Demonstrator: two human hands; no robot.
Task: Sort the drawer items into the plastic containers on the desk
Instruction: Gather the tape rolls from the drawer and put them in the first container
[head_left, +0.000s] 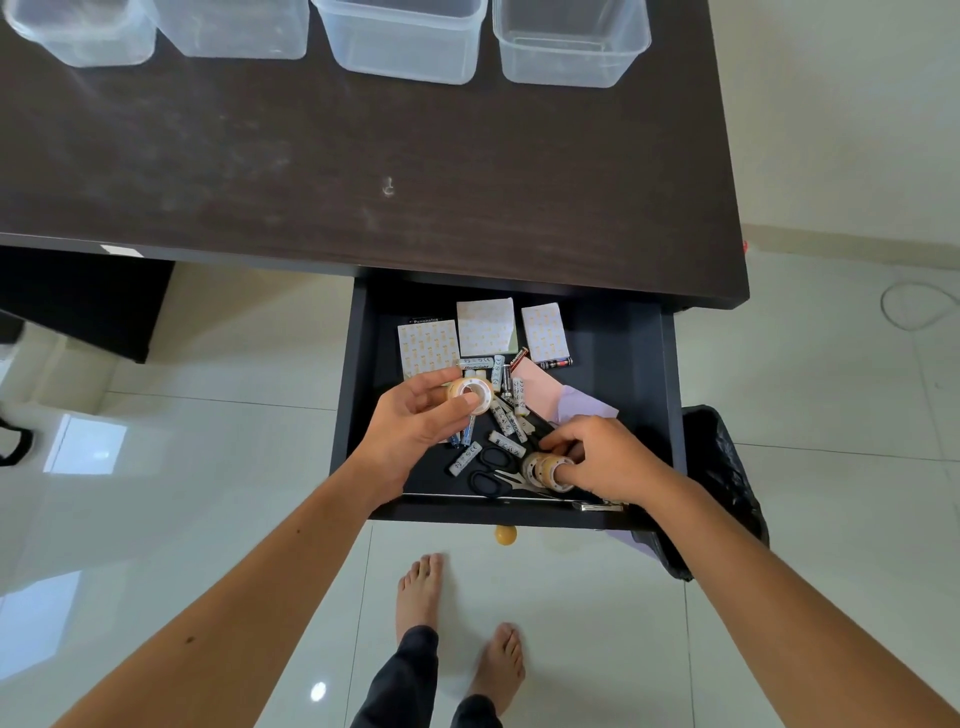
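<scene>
Head view, looking down over the dark bench (363, 171) and the pulled-out drawer (644, 374) below its front edge.

Left hand (415, 421): raised over the left part of the drawer, palm turned up. Its grip pinches one tape roll (470, 396), thumb across the roll's open core, fingers curled behind it. The roll is at the fingertips, clear of the drawer floor.

Right hand (602, 457): low in the front right of the drawer. Its grip is curled around a stack of tape rolls (545, 470); one finger is pushed into the cores, the others wrap the outside. The stack sits at the fingertips, just beside the scissors (493, 475).

Drawer contents: loose batteries (506, 410) scattered between the two hands; scissors with black handles at the front; three patterned paper packets (485, 327) along the back; a pink sheet (537, 387) and a lilac sheet (584, 405) partly under the right hand.

Bench: four clear plastic containers (405, 41) in a row at the far edge, well apart from both hands.

Floor: pale tiles, the person's bare feet (421, 592), a black bin bag (727, 467) right of the drawer.
</scene>
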